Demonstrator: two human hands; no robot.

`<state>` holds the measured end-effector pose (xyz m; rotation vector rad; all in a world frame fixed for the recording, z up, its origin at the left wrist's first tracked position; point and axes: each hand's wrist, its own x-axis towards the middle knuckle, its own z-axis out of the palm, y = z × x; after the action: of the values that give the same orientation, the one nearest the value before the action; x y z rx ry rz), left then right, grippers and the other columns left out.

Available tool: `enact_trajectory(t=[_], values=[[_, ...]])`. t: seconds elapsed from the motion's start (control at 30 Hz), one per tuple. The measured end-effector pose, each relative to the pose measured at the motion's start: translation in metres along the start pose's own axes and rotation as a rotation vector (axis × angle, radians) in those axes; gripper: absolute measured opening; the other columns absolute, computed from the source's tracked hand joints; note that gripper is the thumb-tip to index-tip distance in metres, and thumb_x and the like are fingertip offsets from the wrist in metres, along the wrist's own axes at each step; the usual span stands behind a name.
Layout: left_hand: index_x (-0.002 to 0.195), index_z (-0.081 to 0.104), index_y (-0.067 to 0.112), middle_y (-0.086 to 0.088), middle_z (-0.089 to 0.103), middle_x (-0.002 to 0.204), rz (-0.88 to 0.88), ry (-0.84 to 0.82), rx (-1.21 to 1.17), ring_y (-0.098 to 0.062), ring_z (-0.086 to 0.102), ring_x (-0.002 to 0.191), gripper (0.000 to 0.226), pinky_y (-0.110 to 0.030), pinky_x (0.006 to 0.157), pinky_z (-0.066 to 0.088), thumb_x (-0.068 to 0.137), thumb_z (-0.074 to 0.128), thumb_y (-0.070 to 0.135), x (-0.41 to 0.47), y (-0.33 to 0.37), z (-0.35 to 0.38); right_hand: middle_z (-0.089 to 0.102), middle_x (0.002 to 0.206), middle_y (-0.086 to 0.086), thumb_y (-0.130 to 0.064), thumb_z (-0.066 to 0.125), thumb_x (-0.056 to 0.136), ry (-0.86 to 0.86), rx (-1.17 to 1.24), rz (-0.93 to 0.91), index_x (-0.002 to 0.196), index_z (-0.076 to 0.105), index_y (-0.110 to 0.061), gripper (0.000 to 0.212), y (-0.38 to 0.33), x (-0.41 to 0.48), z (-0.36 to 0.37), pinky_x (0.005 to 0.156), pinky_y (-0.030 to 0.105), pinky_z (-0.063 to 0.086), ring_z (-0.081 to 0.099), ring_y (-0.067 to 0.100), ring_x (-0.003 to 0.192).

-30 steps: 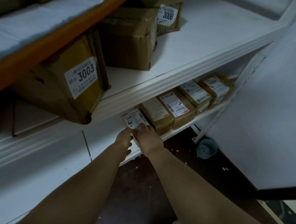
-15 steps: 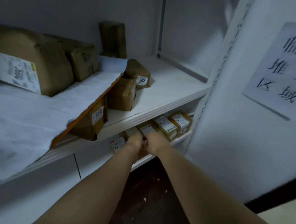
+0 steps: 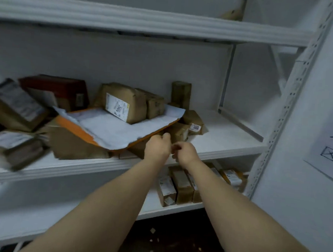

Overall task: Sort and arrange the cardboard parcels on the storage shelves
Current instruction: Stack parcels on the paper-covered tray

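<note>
Mid shelf [image 3: 229, 143] carries cardboard parcels [image 3: 122, 105] piled loose, some atop a tilted envelope [image 3: 111, 128]. Left hand [image 3: 157, 145] & right hand [image 3: 185, 152] at shelf front, fingers curled; whether holding anything: can't tell. Risk: bumping envelope slides parcels off.

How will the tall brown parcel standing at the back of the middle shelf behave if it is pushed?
The tall brown parcel probably tips easily: it stands upright on its narrow end. Its straight edges suggest a stiff box, not a soft bag.
</note>
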<state>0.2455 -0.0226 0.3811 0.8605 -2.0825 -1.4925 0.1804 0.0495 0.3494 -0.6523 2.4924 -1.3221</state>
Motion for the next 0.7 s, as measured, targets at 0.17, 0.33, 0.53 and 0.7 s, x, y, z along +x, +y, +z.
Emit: enact_trajectory(t=[0.17,0.33,0.53,0.7], values=[[0.066,0.069,0.015,-0.010,0.069,0.078,0.237,0.440,0.069,-0.029,0.061,0.080,0.044,-0.040,0.075,0.051,0.089,0.035,0.033,-0.015,0.021,-0.075,0.063,0.101,0.019,-0.016,0.051,0.097,-0.138,0.471,0.262,0.109,0.055,-0.004,0.018,-0.042,-0.006,0.039,0.056,0.030,0.056,0.062,0.032,0.085],[0.102,0.064,0.015,-0.007,0.062,0.107,0.235,0.691,0.144,-0.027,0.054,0.105,0.028,-0.039,0.087,0.042,0.092,0.043,0.030,0.005,0.022,-0.130,0.067,0.102,0.018,-0.027,0.064,0.091,-0.204,0.738,0.331,0.112,0.054,-0.009,0.029,-0.073,-0.006,0.064,0.075,0.041,0.057,0.065,0.029,0.080],[0.142,0.028,0.006,-0.018,0.026,0.146,-0.334,0.669,0.093,-0.034,0.026,0.135,0.078,-0.044,0.107,0.028,0.084,0.064,0.045,0.041,0.003,-0.184,0.062,0.109,0.021,-0.013,0.073,0.084,-0.252,0.974,0.394,0.094,0.056,-0.008,0.020,-0.095,0.004,0.093,0.075,0.052,0.056,0.063,0.039,0.098],[0.135,0.040,0.002,-0.019,0.050,0.130,-0.397,0.411,-0.217,-0.037,0.054,0.114,0.074,-0.042,0.089,0.049,0.080,0.071,0.039,0.077,-0.028,-0.204,0.065,0.103,0.018,0.013,0.051,0.077,-0.164,0.946,0.450,0.102,0.060,-0.002,0.030,-0.103,0.013,0.113,0.067,0.043,0.057,0.063,0.036,0.093]])
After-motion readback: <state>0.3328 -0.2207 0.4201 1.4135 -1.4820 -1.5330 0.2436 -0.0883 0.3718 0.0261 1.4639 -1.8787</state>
